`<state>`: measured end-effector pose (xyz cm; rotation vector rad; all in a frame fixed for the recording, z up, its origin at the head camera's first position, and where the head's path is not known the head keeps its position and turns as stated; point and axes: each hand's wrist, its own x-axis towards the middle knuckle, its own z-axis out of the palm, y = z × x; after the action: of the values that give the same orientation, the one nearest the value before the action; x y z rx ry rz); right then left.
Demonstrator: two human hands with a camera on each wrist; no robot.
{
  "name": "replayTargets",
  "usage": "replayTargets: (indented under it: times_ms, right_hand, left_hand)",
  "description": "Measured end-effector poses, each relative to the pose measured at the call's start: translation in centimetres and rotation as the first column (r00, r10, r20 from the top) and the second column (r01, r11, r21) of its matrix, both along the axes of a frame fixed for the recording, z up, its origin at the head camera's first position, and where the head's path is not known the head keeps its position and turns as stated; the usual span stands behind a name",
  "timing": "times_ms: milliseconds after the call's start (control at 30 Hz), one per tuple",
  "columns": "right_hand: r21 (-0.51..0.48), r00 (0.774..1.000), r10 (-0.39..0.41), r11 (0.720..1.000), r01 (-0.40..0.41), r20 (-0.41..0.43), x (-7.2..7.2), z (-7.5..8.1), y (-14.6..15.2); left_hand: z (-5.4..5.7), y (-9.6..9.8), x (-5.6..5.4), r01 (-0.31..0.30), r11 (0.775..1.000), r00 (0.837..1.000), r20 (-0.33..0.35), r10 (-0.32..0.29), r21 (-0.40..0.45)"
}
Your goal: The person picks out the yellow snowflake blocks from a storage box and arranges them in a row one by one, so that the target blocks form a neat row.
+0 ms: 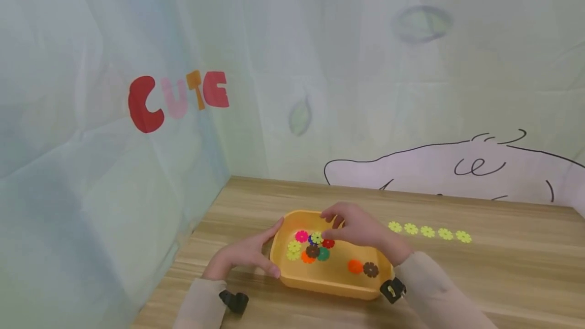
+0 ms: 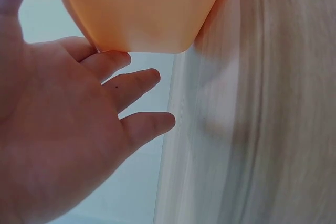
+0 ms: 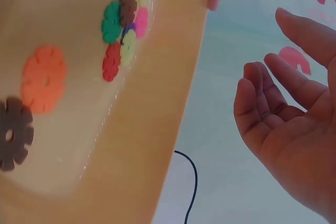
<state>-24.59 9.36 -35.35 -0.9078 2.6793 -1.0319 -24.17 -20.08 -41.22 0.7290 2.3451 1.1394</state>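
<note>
Yellow disc (image 1: 317,237), overlapping a blue disc (image 1: 311,241) in the tray (image 1: 329,287) below the loosely parted, empty right grip (image 1: 356,225), left grip (image 1: 244,253) spread against the tray's end; a careless pinch could drag both discs up together.

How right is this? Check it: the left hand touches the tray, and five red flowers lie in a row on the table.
One thing is wrong: the five flowers are yellow, not red, as the head view shows. They do lie in a row on the table, and the left hand touches the tray.
</note>
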Motion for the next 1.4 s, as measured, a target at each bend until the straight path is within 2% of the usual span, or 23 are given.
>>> replayTargets:
  times_ms: [267, 467, 533, 633, 867, 1167, 1400]
  right_hand:
    - [-0.028, 0.998, 0.013, 1.000, -0.012, 0.057, -0.8, 0.6, -2.1]
    - [-0.064, 0.998, 0.056, 0.996, -0.058, -0.028, -2.5, 1.0, -3.4]
    - [-0.054, 0.997, 0.066, 0.996, -0.067, -0.032, -3.0, 0.5, -3.7]
    - [-0.030, 0.997, 0.072, 0.997, -0.072, 0.009, -3.6, -0.7, -3.9]
    - [-0.006, 0.993, 0.100, 0.995, -0.099, 0.056, -4.2, -2.9, -3.6]
    - [0.034, 0.987, 0.141, 0.989, -0.144, 0.083, -4.3, -4.4, -4.3]
    - [0.060, 0.974, 0.135, 0.987, -0.149, 0.183, -4.1, -5.0, -5.1]
  left_hand:
    - [-0.2, 0.0, -0.2, -0.008, 1.000, 1.000, -0.012, 0.008, -0.027]
    - [-0.3, -0.2, -0.1, -0.031, 0.999, 0.999, 0.008, 0.031, -0.037]
    - [-0.4, -0.4, 0.0, -0.030, 0.999, 0.999, 0.017, 0.030, -0.032]
    - [-0.4, -0.5, 0.1, -0.028, 0.999, 0.999, 0.025, 0.029, -0.031]
    - [-0.2, -0.4, 0.2, -0.007, 1.000, 1.000, 0.016, 0.008, -0.029]
    - [-0.2, -0.2, 0.1, 0.003, 1.000, 1.000, -0.008, -0.003, -0.028]
    - [-0.1, -0.2, 0.0, 0.021, 1.000, 1.000, 0.002, -0.021, -0.007]
